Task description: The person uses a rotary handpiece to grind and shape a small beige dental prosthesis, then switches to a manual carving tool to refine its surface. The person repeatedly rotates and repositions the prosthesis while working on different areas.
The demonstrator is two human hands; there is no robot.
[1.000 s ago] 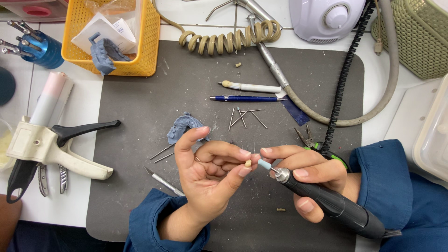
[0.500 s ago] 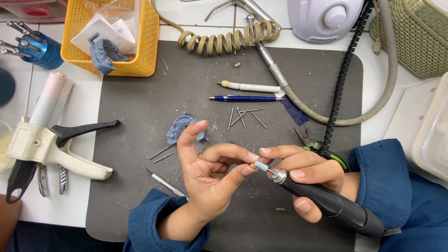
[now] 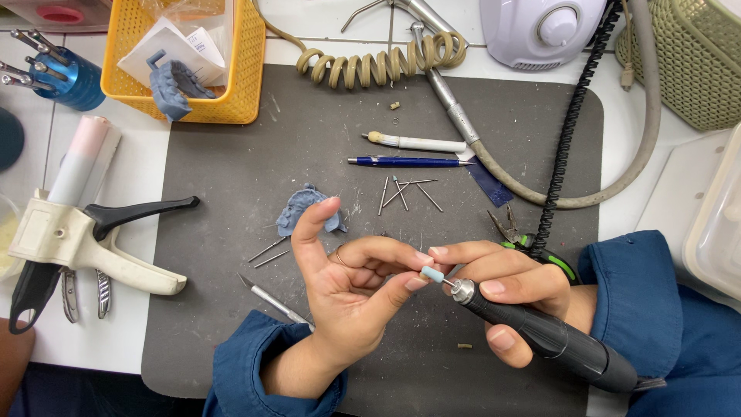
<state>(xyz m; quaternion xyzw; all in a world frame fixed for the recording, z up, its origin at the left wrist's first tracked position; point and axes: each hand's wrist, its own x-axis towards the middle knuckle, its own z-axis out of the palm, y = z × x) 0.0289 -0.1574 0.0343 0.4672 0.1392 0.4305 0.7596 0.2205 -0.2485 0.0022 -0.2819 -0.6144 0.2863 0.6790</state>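
Observation:
My right hand (image 3: 502, 289) grips a black rotary handpiece (image 3: 548, 340) whose pale blue cylindrical tip (image 3: 432, 275) meets the fingertips of my left hand (image 3: 347, 289). The left thumb and fingers pinch something very small at that tip; it is hidden between them. The left index finger points up beside a blue dental cast (image 3: 307, 210) on the dark grey mat (image 3: 231, 177). A black coiled cord (image 3: 575, 116) runs from the handpiece up to a white motor unit (image 3: 540, 27).
On the mat lie several loose burs (image 3: 405, 191), a blue pen (image 3: 405, 162), a white-handled tool (image 3: 417, 142), pliers (image 3: 505, 228) and a scalpel (image 3: 270, 300). A cream dispensing gun (image 3: 85, 232) lies left; a yellow basket (image 3: 197, 54) stands behind it, a green basket (image 3: 695, 54) far right.
The handpiece tip has shifted slightly along my left fingertips, and my left thumb has closed in over the small piece. Everything on the mat stays put.

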